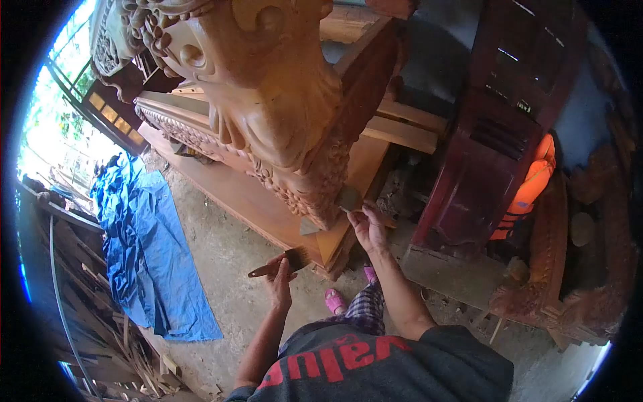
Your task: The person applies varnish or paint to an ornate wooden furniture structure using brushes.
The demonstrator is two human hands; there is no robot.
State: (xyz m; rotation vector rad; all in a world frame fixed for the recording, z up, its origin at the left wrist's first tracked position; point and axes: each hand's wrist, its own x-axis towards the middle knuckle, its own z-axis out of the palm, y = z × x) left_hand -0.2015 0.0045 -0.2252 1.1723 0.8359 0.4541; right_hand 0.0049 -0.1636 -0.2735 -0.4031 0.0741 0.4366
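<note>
My left hand is closed around the handle of a paint brush, its dark bristles pointing right, in front of the corner of the carved wood. In my right hand, the fingers pinch a small, flat grey-green piece that looks like sandpaper. It is held against or close by the lower carved corner of a large wooden piece of furniture; whether it touches cannot be made out. Another small grey-green piece lies on the wooden base below.
A crumpled blue tarp covers floor at the left, beside piled wood scraps. At right, a dark red wooden panel leans near an orange life vest and more carved wood. Wooden beams jut out behind the furniture.
</note>
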